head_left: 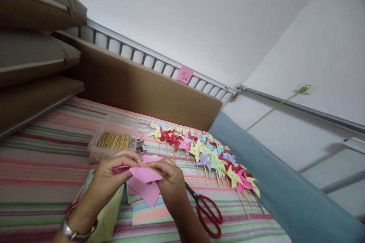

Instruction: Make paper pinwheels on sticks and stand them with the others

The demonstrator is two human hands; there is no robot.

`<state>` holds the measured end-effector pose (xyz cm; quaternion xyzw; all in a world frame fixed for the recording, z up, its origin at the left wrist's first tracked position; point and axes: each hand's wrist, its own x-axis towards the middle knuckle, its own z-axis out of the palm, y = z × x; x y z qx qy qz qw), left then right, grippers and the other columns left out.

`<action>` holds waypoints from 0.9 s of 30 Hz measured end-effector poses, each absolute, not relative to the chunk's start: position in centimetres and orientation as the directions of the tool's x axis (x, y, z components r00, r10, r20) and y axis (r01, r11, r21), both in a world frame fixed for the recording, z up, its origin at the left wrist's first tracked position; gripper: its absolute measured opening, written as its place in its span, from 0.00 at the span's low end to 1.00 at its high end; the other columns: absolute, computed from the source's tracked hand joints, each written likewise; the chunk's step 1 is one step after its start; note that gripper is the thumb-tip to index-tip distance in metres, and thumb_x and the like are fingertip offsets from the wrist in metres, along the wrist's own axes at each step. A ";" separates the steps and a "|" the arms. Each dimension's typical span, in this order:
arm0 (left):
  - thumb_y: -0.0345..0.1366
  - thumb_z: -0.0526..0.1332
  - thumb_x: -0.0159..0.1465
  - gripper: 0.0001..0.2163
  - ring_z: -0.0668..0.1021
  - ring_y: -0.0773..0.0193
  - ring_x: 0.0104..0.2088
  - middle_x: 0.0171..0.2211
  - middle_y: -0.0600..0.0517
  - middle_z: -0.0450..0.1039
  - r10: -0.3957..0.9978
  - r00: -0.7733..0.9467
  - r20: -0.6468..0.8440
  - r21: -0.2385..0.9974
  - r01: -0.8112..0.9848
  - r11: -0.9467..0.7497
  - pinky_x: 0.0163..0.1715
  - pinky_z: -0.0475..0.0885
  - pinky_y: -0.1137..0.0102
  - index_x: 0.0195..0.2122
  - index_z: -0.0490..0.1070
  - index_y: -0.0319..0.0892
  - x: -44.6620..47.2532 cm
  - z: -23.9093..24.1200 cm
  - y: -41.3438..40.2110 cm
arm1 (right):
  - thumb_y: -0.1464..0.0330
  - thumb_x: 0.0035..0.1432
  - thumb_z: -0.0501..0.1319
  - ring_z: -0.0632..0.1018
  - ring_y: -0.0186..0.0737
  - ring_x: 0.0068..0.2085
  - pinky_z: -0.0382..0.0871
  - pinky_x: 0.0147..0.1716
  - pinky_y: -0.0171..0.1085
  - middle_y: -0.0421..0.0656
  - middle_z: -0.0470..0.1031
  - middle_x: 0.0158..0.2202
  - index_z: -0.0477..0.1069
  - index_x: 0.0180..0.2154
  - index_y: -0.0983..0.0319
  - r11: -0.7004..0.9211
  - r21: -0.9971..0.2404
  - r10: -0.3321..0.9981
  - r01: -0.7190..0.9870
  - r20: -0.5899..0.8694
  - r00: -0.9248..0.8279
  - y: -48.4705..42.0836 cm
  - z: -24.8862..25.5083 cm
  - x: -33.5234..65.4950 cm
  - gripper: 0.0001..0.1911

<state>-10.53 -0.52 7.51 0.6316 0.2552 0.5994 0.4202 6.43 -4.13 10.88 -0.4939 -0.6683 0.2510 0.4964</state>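
Note:
My left hand (114,172) and my right hand (170,176) are both closed on a pink paper pinwheel (145,176) above a striped bed sheet (42,167). A thin wooden stick (146,166) runs between the fingertips of both hands across the pink paper. More pink paper (148,194) lies just under my hands. A silver watch (71,231) is on my left wrist.
A clear box of wooden sticks (112,141) stands behind my hands. Several finished coloured pinwheels (208,157) lie in a row to the right. Red-handled scissors (207,212) lie by my right forearm. Coloured paper sheets (148,214), stacked pillows (34,45), a cardboard panel (142,87).

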 end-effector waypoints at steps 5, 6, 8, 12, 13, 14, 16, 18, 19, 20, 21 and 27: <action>0.37 0.66 0.55 0.04 0.77 0.58 0.38 0.31 0.48 0.77 0.827 0.146 0.542 0.837 -0.185 -0.516 0.42 0.70 0.66 0.26 0.79 0.44 -10.6 7.5 -0.5 | 0.73 0.51 0.63 0.75 0.37 0.31 0.68 0.30 0.32 0.42 0.74 0.27 0.80 0.31 0.58 0.379 -0.833 0.913 0.403 0.406 -0.020 -4.2 10.9 6.4 0.08; 0.37 0.66 0.55 0.04 0.77 0.58 0.38 0.31 0.48 0.77 0.829 0.143 0.540 0.838 -0.182 -0.514 0.42 0.70 0.66 0.26 0.79 0.44 -10.6 7.5 -0.5 | 0.73 0.51 0.63 0.75 0.37 0.31 0.68 0.30 0.32 0.42 0.74 0.27 0.80 0.31 0.58 0.380 -0.833 0.914 0.401 0.406 -0.023 -4.2 10.9 6.4 0.08; 0.37 0.67 0.55 0.04 0.77 0.58 0.38 0.31 0.48 0.77 0.831 0.137 0.539 0.838 -0.179 -0.515 0.42 0.70 0.66 0.26 0.79 0.44 -10.6 7.4 -0.4 | 0.73 0.51 0.63 0.75 0.38 0.31 0.68 0.30 0.32 0.41 0.74 0.27 0.80 0.32 0.58 0.382 -0.831 0.913 0.405 0.407 -0.026 -4.2 10.9 6.5 0.08; 0.37 0.67 0.54 0.04 0.76 0.60 0.36 0.30 0.48 0.77 0.820 0.126 0.558 0.826 -0.178 -0.535 0.40 0.70 0.68 0.25 0.79 0.44 -10.5 7.6 -0.6 | 0.74 0.51 0.63 0.75 0.38 0.31 0.67 0.31 0.33 0.42 0.74 0.27 0.80 0.31 0.59 0.374 -0.832 0.914 0.409 0.405 -0.011 -4.2 11.0 6.4 0.08; 0.37 0.67 0.54 0.04 0.76 0.60 0.36 0.30 0.49 0.77 0.817 0.124 0.564 0.822 -0.176 -0.541 0.39 0.70 0.69 0.25 0.79 0.44 -10.5 7.7 -0.6 | 0.73 0.51 0.63 0.75 0.38 0.31 0.67 0.31 0.33 0.42 0.74 0.27 0.80 0.31 0.59 0.373 -0.833 0.915 0.409 0.404 -0.012 -4.2 11.0 6.4 0.07; 0.37 0.67 0.54 0.04 0.76 0.61 0.35 0.30 0.49 0.77 0.813 0.124 0.569 0.819 -0.175 -0.547 0.39 0.69 0.69 0.25 0.79 0.45 -10.5 7.7 -0.6 | 0.73 0.51 0.63 0.75 0.38 0.31 0.67 0.31 0.33 0.42 0.74 0.27 0.80 0.31 0.59 0.373 -0.833 0.915 0.409 0.403 -0.013 -4.2 10.9 6.4 0.07; 0.36 0.67 0.55 0.03 0.76 0.61 0.35 0.30 0.49 0.77 0.806 0.128 0.578 0.813 -0.172 -0.556 0.39 0.69 0.69 0.26 0.79 0.45 -10.5 7.8 -0.7 | 0.73 0.51 0.63 0.75 0.38 0.31 0.67 0.31 0.33 0.42 0.74 0.27 0.80 0.31 0.58 0.373 -0.834 0.915 0.407 0.404 -0.012 -4.2 10.9 6.5 0.07; 0.36 0.66 0.55 0.03 0.76 0.61 0.35 0.30 0.49 0.77 0.802 0.129 0.584 0.810 -0.169 -0.562 0.39 0.69 0.69 0.26 0.79 0.45 -10.6 7.7 -0.6 | 0.73 0.51 0.63 0.75 0.38 0.31 0.67 0.30 0.33 0.42 0.74 0.26 0.80 0.31 0.58 0.376 -0.836 0.914 0.399 0.406 -0.010 -4.2 10.8 6.5 0.07; 0.36 0.67 0.55 0.03 0.76 0.61 0.35 0.30 0.49 0.77 0.800 0.127 0.587 0.808 -0.166 -0.566 0.40 0.69 0.69 0.26 0.79 0.45 -10.6 7.7 -0.6 | 0.73 0.51 0.63 0.75 0.38 0.31 0.67 0.30 0.32 0.42 0.73 0.26 0.80 0.31 0.58 0.376 -0.838 0.914 0.395 0.406 -0.009 -4.2 10.8 6.5 0.07; 0.36 0.67 0.55 0.03 0.76 0.60 0.35 0.30 0.49 0.77 0.799 0.126 0.589 0.806 -0.162 -0.569 0.40 0.69 0.68 0.26 0.79 0.45 -10.6 7.7 -0.6 | 0.72 0.51 0.64 0.75 0.38 0.30 0.67 0.30 0.32 0.42 0.73 0.26 0.80 0.31 0.58 0.376 -0.839 0.914 0.393 0.406 -0.008 -4.2 10.8 6.5 0.07; 0.36 0.67 0.55 0.03 0.77 0.60 0.35 0.30 0.48 0.77 0.798 0.124 0.589 0.806 -0.159 -0.570 0.40 0.69 0.68 0.26 0.79 0.45 -10.6 7.7 -0.6 | 0.72 0.51 0.64 0.75 0.38 0.31 0.67 0.30 0.32 0.42 0.74 0.26 0.80 0.31 0.58 0.376 -0.839 0.914 0.394 0.406 -0.007 -4.2 10.8 6.5 0.07; 0.37 0.67 0.54 0.04 0.77 0.60 0.35 0.29 0.48 0.77 0.803 0.120 0.584 0.809 -0.158 -0.565 0.39 0.70 0.68 0.26 0.79 0.45 -10.6 7.8 -0.6 | 0.72 0.52 0.63 0.75 0.39 0.31 0.67 0.30 0.33 0.42 0.74 0.26 0.80 0.31 0.58 0.370 -0.832 0.914 0.413 0.405 -0.003 -4.2 10.8 6.5 0.07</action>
